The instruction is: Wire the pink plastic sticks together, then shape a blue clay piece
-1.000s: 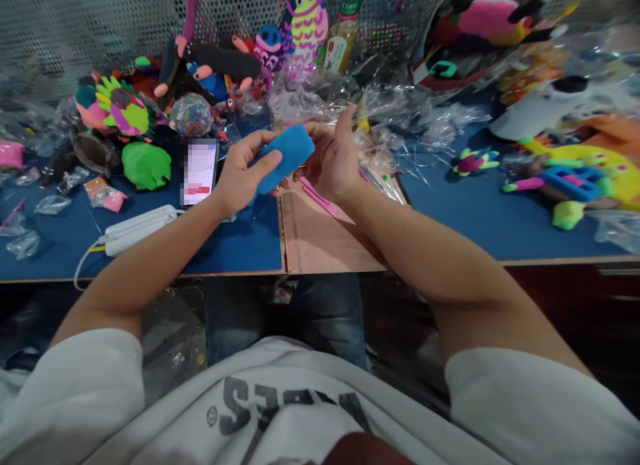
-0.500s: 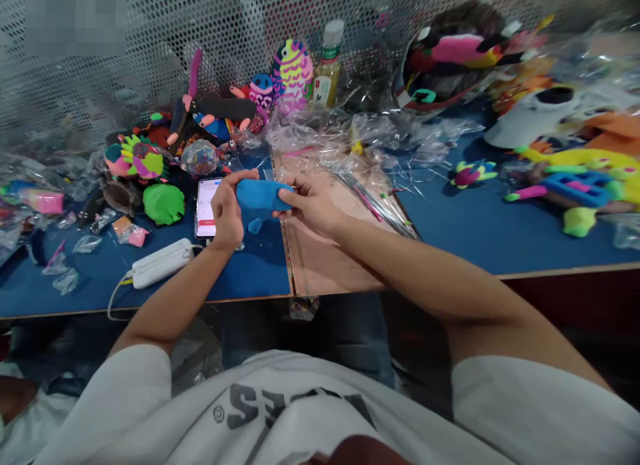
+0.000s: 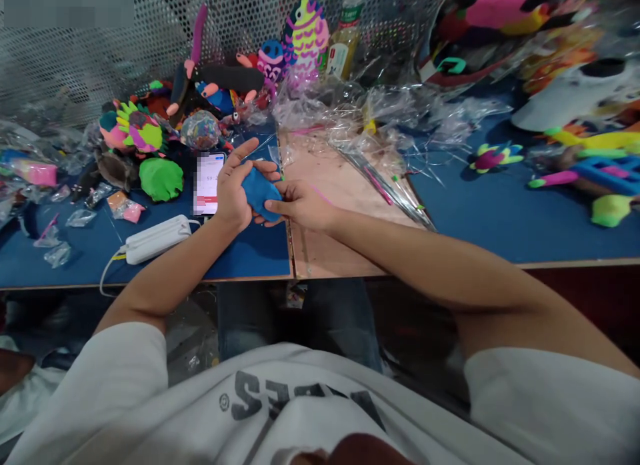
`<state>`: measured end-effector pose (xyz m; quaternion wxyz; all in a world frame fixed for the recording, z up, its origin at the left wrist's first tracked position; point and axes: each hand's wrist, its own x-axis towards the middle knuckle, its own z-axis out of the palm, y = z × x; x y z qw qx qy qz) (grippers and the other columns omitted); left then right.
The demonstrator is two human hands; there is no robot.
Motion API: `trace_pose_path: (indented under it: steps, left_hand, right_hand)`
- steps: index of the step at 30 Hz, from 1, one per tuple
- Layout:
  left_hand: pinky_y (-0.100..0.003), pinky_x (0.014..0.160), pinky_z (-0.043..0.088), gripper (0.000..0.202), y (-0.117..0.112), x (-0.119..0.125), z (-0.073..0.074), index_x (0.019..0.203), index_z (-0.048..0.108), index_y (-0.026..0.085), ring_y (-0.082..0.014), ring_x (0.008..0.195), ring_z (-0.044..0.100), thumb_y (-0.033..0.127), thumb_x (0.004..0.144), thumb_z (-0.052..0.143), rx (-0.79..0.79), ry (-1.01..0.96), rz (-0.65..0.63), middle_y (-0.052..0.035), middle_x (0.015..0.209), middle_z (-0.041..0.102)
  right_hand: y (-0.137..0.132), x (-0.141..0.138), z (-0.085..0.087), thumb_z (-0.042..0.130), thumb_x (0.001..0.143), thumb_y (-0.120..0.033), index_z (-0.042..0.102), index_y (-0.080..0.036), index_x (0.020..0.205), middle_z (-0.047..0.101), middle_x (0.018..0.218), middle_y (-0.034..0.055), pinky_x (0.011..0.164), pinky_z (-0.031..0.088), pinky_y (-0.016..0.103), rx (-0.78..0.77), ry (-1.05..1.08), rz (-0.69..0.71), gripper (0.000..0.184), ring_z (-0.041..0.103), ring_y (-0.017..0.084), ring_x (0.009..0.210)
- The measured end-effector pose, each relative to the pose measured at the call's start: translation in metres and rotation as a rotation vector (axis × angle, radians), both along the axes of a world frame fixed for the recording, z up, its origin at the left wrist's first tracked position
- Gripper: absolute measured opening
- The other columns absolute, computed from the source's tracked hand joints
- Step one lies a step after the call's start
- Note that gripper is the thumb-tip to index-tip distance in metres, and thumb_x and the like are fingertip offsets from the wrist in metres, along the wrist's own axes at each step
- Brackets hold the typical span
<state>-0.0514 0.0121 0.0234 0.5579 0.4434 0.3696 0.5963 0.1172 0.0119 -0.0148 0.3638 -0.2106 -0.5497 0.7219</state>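
Note:
Between my hands, above the table, is a flattened piece of blue modelling clay (image 3: 261, 190). My left hand (image 3: 235, 192) cups it from the left and below, with some fingertips showing past its far edge. From the right, my right hand (image 3: 300, 205) pinches its edge, thumb on top and the other fingers partly hidden beneath. A phone (image 3: 213, 182) with a lit screen lies just left of my left hand. The pinkish wooden board (image 3: 325, 242) lies under my right wrist.
Several clay figures and a green clay lump (image 3: 161, 180) crowd the left side, near a white power bank (image 3: 157, 240) with a cable. Clear plastic wrap (image 3: 395, 112), thin rods (image 3: 383, 185) and a bottle (image 3: 343, 45) lie or stand behind. A small clay turtle (image 3: 493, 158) sits right.
The blue clay has turned from a level, elongated shape to a tilted, broader one resting in my left palm. My left fingers have spread beneath it. The whole view has shifted slightly.

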Motion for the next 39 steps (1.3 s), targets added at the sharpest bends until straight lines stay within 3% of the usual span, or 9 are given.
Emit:
trace_pose_path:
  steps: [4,11,16,19,25,29,32,35,39]
  left_hand:
    - [-0.039,0.084,0.069,0.037,-0.001,-0.003,0.003,0.136,0.076,0.029,-0.0312,0.119,0.085,0.047,0.105,0.068,-0.007,0.004,-0.022,-0.0039,0.100,0.087]
    - [-0.034,0.081,0.070,0.029,-0.001,-0.005,0.003,0.122,0.080,0.023,-0.0241,0.093,0.088,0.031,0.099,0.064,-0.031,-0.106,-0.103,-0.0045,0.095,0.088]
    - [-0.044,0.104,0.070,0.033,0.000,-0.002,0.004,0.119,0.079,0.026,-0.0299,0.119,0.087,0.052,0.105,0.066,-0.103,-0.129,-0.079,-0.0095,0.115,0.090]
    - [-0.044,0.111,0.069,0.029,0.001,0.000,0.002,0.119,0.079,0.026,-0.0306,0.132,0.083,0.051,0.104,0.076,-0.056,-0.118,-0.032,-0.0106,0.124,0.089]
    - [-0.035,0.095,0.073,0.035,0.001,0.001,-0.008,0.120,0.080,0.021,-0.0280,0.120,0.087,0.048,0.099,0.088,0.046,0.032,-0.032,-0.0104,0.122,0.090]
    - [-0.033,0.093,0.074,0.034,-0.005,-0.001,-0.004,0.116,0.080,0.019,-0.0259,0.112,0.089,0.047,0.099,0.089,0.057,0.018,-0.045,-0.0086,0.112,0.090]
    - [-0.037,0.102,0.073,0.031,-0.016,0.000,0.011,0.117,0.079,0.020,-0.0262,0.118,0.088,0.046,0.102,0.087,0.027,-0.089,-0.061,-0.0059,0.108,0.090]
    - [-0.041,0.104,0.073,0.029,-0.034,0.003,0.026,0.123,0.077,0.023,-0.0262,0.118,0.088,0.046,0.106,0.083,-0.056,-0.168,-0.178,-0.0038,0.109,0.089]
    - [-0.043,0.093,0.075,0.050,-0.069,0.005,0.026,0.126,0.075,0.021,-0.0262,0.100,0.089,0.045,0.090,0.100,-0.291,-0.258,-0.676,-0.0056,0.104,0.086]
  right_hand:
    - [0.002,-0.003,-0.004,0.106,0.077,-0.068,0.079,-0.017,0.104,0.088,0.094,0.0080,0.078,0.077,0.029,0.007,-0.009,-0.017,0.064,0.088,0.020,0.089]
    - [-0.001,-0.003,-0.003,0.107,0.076,-0.069,0.077,-0.019,0.100,0.089,0.100,0.0085,0.083,0.078,0.031,-0.013,-0.022,-0.045,0.064,0.089,0.021,0.093]
    - [-0.002,-0.007,-0.006,0.106,0.076,-0.072,0.073,-0.019,0.106,0.088,0.100,0.0082,0.080,0.077,0.031,-0.020,-0.014,-0.101,0.069,0.088,0.021,0.087]
    - [-0.002,-0.007,-0.006,0.104,0.075,-0.076,0.070,-0.021,0.105,0.087,0.102,0.0064,0.075,0.074,0.028,-0.001,-0.004,-0.187,0.071,0.087,0.019,0.083]
    - [-0.003,-0.005,-0.003,0.097,0.078,-0.083,0.072,-0.022,0.099,0.084,0.083,0.0022,0.069,0.070,0.027,0.123,-0.081,-0.258,0.070,0.083,0.018,0.074]
    - [-0.007,-0.003,-0.005,0.085,0.086,-0.090,0.075,-0.023,0.097,0.082,0.082,0.0032,0.068,0.067,0.032,0.165,-0.090,-0.283,0.069,0.080,0.020,0.073]
    - [-0.003,0.002,-0.008,0.058,0.102,-0.094,0.076,-0.025,0.092,0.076,0.079,0.0035,0.064,0.060,0.036,0.294,-0.061,-0.487,0.073,0.071,0.020,0.067]
    - [0.006,0.011,-0.015,0.050,0.111,-0.085,0.078,-0.025,0.097,0.072,0.084,0.0047,0.072,0.058,0.039,0.658,-0.170,-0.764,0.067,0.066,0.022,0.074]
    - [0.013,0.016,-0.026,0.061,0.113,-0.071,0.082,-0.024,0.116,0.075,0.115,0.0117,0.096,0.061,0.046,1.037,-0.315,-0.768,0.051,0.070,0.026,0.105]
